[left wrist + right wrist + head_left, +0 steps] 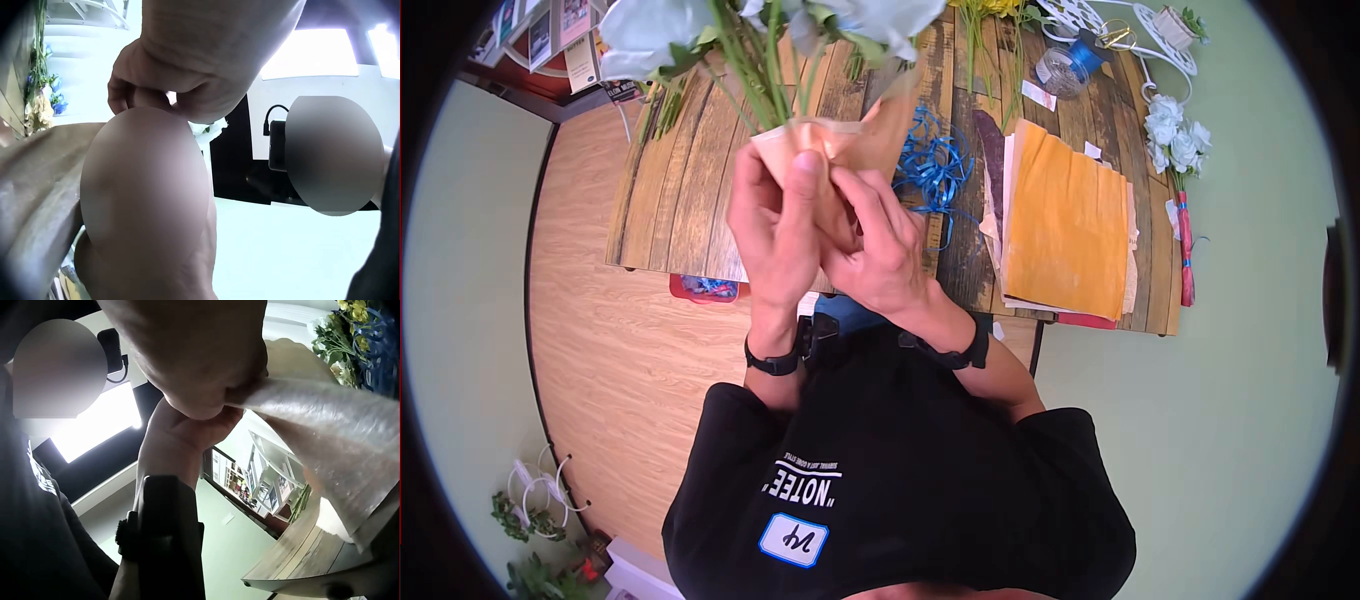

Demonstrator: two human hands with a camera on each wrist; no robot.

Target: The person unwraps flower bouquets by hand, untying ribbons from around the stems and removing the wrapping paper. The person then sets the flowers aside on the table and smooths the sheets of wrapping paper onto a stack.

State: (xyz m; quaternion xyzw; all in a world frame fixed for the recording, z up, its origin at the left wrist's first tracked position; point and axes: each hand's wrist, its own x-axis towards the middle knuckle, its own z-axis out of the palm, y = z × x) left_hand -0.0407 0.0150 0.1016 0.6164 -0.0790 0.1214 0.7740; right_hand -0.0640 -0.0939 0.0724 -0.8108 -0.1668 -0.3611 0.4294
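In the head view, a bunch of pale bluish-white flowers [655, 40] on long green stems [772, 90] is wrapped at its lower part in tan wrapping paper [887, 130]. My left hand [778, 225] grips the gathered paper from the left, its thumb lying upright along the front. From the other side, my right hand [882, 235] pinches the paper with curled fingers close by the left thumb. Sheets of the wrapping paper [40, 181] spread outward at the left of the left wrist view. The right wrist view shows the paper [337, 425] folded and stretching away from the hands.
A tangle of blue ribbon [935, 165] lies on the wooden table [685, 200]. To its right is a stack of orange-topped paper sheets [1068, 230]. Farther right lies a wrapped bunch of white roses [1175, 135]. A glass jar [1060, 72] stands at the back. A red bin [705, 290] shows below the table edge.
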